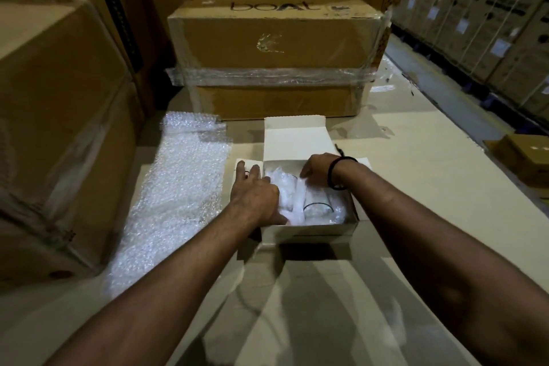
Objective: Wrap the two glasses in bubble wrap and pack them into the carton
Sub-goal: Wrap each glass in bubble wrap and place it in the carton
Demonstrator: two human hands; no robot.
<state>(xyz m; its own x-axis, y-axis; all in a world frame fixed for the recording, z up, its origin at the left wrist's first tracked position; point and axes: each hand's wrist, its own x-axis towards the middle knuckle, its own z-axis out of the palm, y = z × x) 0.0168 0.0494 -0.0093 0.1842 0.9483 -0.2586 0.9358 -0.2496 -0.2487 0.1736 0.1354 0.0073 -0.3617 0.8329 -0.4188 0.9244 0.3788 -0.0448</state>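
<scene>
A small white carton (315, 233) stands open in the middle of the work surface, its lid flap upright at the back. Two glasses wrapped in bubble wrap lie side by side inside it: the left one (286, 193) and the right one (319, 206), whose dark rim shows through the wrap. My left hand (257, 197) lies flat with straight fingers over the carton's left side, touching the left bundle. My right hand (319, 169) reaches in from the right, fingers bent down onto the wrap at the back of the carton.
A long sheet of bubble wrap (178, 196) lies left of the carton. A taped brown box (276, 50) stands right behind it. Big brown boxes (56, 116) wall off the left. A small brown box (528, 154) sits at the right edge; stacked cartons line the far right.
</scene>
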